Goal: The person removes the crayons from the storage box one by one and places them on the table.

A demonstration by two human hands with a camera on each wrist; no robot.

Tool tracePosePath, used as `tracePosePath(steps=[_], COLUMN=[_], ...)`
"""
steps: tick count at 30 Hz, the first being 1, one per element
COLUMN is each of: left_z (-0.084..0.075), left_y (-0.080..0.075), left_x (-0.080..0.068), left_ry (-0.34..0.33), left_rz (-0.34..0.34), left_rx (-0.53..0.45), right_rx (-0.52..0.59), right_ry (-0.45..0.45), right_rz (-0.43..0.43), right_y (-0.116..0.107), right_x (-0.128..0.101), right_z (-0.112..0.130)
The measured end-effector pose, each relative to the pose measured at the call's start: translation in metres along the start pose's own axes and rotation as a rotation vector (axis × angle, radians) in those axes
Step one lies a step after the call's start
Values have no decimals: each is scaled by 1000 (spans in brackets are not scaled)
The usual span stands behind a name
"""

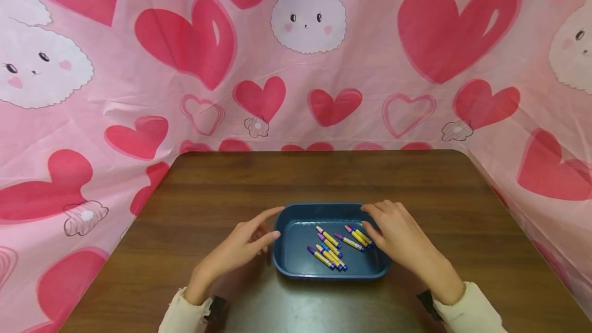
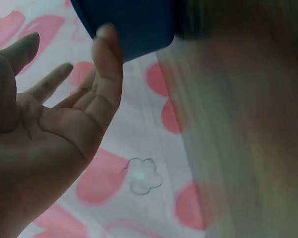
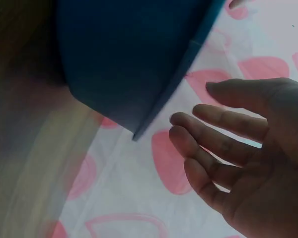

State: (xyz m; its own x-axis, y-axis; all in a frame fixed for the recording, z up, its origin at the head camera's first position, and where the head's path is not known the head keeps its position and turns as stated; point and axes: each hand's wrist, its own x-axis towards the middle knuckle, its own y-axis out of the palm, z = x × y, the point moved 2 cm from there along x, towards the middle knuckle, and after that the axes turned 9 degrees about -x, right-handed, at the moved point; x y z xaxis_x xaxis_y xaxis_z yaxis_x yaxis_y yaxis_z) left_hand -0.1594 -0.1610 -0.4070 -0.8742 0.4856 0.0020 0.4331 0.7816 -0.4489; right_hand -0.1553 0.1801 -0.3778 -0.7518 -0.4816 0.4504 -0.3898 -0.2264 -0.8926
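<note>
While both flank tray (image 1: pixel 296 266) | left hand (image 1: pixel 240 248), right hand (image 1: pixel 398 238) relaxed, empty | crayons (image 1: pixel 339 245) labels unreadable

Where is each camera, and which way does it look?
Head: sits on the person's head, looking forward and down at the table, the tray of crayons, both hands and sleeves.
Left wrist: sits on the left wrist, looking along the open left hand at the tray's blue wall.
Right wrist: sits on the right wrist, looking past the open right hand at the tray.
Shared: all three show the blue tray and the pink heart cloth.
</note>
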Motion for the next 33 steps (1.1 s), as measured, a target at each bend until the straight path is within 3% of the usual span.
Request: tracePosePath(steps=[4, 11, 16, 22, 33], left_z=[10, 30, 36, 42, 54], left_y=[2, 7, 7, 7, 13], left_x=[6, 14, 15, 15, 14], left_ry=[-33, -19, 7, 3, -67], left_rz=[75, 157, 177, 188, 160], left_rx=[-130, -309, -422, -517, -672], right_rx=[-9, 12, -47, -188, -144], right_ry=[-4, 46, 66, 15, 53], right_rz=[18, 150, 231, 230, 241], right_y=[10, 29, 39, 52, 60], right_x=[2, 2, 7, 7, 2], right_z=[0, 1, 7, 18, 24])
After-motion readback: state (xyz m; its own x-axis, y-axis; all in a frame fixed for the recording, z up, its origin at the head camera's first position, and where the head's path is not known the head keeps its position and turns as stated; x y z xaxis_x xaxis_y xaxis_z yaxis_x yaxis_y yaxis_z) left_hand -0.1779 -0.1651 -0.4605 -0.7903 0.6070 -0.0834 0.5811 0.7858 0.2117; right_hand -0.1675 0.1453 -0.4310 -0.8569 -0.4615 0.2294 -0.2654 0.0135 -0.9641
